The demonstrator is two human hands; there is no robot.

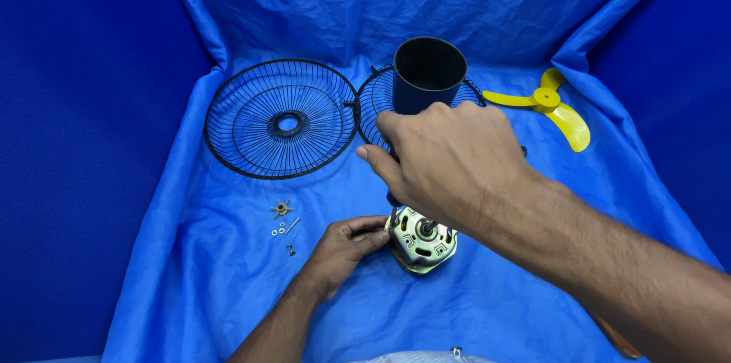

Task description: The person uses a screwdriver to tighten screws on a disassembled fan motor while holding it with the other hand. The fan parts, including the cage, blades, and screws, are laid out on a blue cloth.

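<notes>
The left hand [344,245] rests on the crinkled blue cloth [228,287], its fingers pressed against the side of the silvery metal fan motor [415,245], steadying it. The right hand [449,165] hovers above the motor, its grip clenched around a slim tool [394,214] whose tip comes down at the motor's top. Behind stand a dark cylindrical plastic housing [428,74], two round black wire fan guards [280,118] and a yellow three-blade propeller [550,104]. Small screws and washers [283,222] lie left of the motor.
</notes>
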